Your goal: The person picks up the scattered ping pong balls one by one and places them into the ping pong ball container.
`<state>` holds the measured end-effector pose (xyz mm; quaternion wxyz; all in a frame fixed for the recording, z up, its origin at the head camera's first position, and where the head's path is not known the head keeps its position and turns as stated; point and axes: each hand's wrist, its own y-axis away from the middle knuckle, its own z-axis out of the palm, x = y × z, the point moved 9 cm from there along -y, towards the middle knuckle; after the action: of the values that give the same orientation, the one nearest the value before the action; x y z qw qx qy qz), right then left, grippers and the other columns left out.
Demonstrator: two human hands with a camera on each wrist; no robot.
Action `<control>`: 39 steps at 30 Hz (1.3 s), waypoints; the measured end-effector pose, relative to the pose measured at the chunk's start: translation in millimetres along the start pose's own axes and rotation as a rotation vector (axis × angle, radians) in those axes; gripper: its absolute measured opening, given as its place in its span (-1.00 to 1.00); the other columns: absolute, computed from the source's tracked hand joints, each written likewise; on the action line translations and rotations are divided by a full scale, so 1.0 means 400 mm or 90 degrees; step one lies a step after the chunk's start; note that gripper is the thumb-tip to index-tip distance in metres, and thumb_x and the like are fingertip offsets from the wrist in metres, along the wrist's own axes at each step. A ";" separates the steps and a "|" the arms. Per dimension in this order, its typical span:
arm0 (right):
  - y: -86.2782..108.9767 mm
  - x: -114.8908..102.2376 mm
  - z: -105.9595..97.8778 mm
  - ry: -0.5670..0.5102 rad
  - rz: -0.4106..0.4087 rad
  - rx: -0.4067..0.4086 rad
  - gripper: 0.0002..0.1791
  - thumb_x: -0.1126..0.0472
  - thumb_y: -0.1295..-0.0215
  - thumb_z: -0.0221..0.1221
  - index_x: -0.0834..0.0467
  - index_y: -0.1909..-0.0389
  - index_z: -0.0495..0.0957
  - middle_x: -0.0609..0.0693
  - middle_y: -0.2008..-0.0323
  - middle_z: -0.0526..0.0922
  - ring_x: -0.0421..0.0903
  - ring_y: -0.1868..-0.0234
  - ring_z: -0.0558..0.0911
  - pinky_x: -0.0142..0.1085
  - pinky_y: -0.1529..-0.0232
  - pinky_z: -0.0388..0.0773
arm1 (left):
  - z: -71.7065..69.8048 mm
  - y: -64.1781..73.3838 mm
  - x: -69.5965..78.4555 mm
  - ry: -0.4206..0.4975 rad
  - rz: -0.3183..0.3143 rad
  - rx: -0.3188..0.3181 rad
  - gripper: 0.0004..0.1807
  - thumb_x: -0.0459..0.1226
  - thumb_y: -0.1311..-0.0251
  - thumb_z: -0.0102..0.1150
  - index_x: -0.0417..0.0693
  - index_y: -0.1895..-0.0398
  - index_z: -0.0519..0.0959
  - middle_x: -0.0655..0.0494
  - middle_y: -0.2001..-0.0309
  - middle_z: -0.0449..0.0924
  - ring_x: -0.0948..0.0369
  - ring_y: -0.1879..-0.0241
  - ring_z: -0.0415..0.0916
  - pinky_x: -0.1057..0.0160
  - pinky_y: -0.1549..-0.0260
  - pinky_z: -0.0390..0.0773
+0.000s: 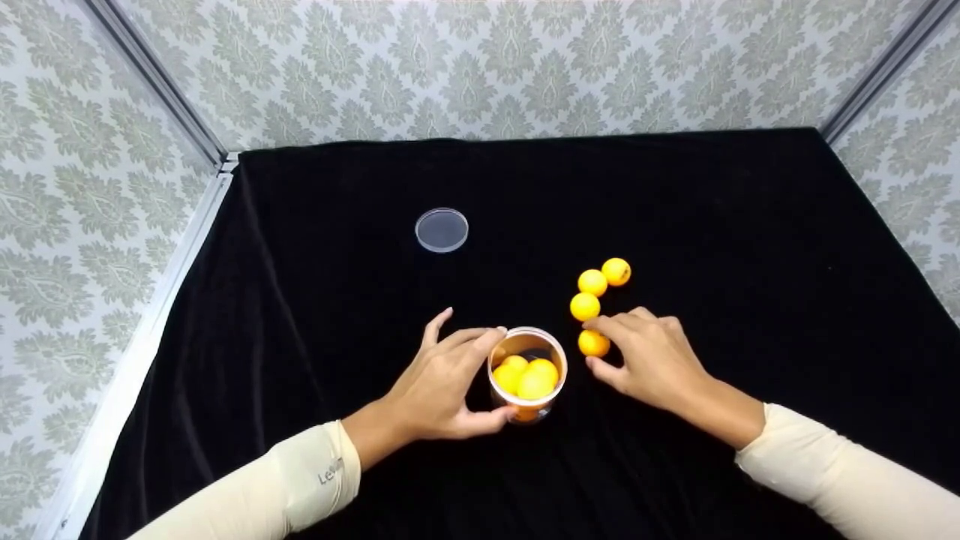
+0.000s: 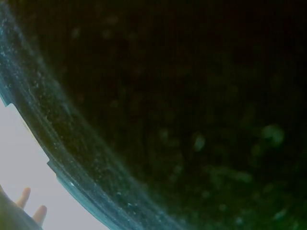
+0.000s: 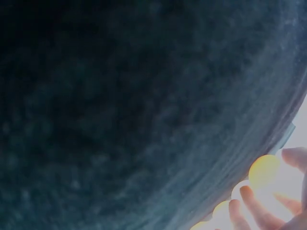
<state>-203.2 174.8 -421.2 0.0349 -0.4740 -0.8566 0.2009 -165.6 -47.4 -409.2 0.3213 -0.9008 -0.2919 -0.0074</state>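
Note:
In the head view, my left hand (image 1: 442, 382) holds a clear round jar (image 1: 529, 411), its thumb at the near side and fingers at the far rim. The jar stands with its mouth up and has several yellow-orange ping-pong balls (image 1: 537, 381) inside. To its right, my right hand (image 1: 652, 360) pinches another ping-pong ball (image 1: 593, 344) between index finger and thumb. That ball also shows at the lower right of the right wrist view, a bright ball (image 3: 264, 172) by the fingers. Only fingertips (image 2: 40, 213) of the left hand appear in the left wrist view.
Beyond the right hand, a curved row of three ping-pong balls (image 1: 592, 283) lies on the black cloth (image 1: 337, 225). A clear round lid (image 1: 442, 230) rests flat farther back. Patterned wall panels (image 1: 495, 67) border the table at the back and sides.

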 end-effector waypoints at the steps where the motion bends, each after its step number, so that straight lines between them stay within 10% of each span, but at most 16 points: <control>1: 0.001 0.001 0.004 0.000 0.005 -0.007 -0.58 -0.08 -0.07 0.42 -0.09 0.03 0.68 -0.14 0.27 0.77 -0.04 0.20 0.69 -0.01 0.37 0.55 | 0.000 0.000 0.000 -0.001 0.000 0.000 -0.03 0.29 -0.02 0.33 -0.09 -0.38 0.36 0.06 -0.18 0.66 0.10 -0.18 0.61 -0.44 -0.28 0.25; 39: -0.031 -0.047 -0.091 -0.051 -0.024 0.063 -0.57 -0.01 -0.08 0.44 -0.05 -0.01 0.70 -0.14 0.26 0.78 -0.09 0.23 0.69 -0.06 0.34 0.56 | -0.003 -0.001 0.002 0.003 0.002 0.007 -0.03 0.29 -0.01 0.34 -0.09 -0.37 0.38 0.06 -0.18 0.67 0.11 -0.18 0.61 -0.42 -0.29 0.24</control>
<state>-193.7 164.8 -380.7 0.0279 -0.4469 -0.8553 0.2606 -164.9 -47.4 -408.0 0.3272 -0.8995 -0.2894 -0.0076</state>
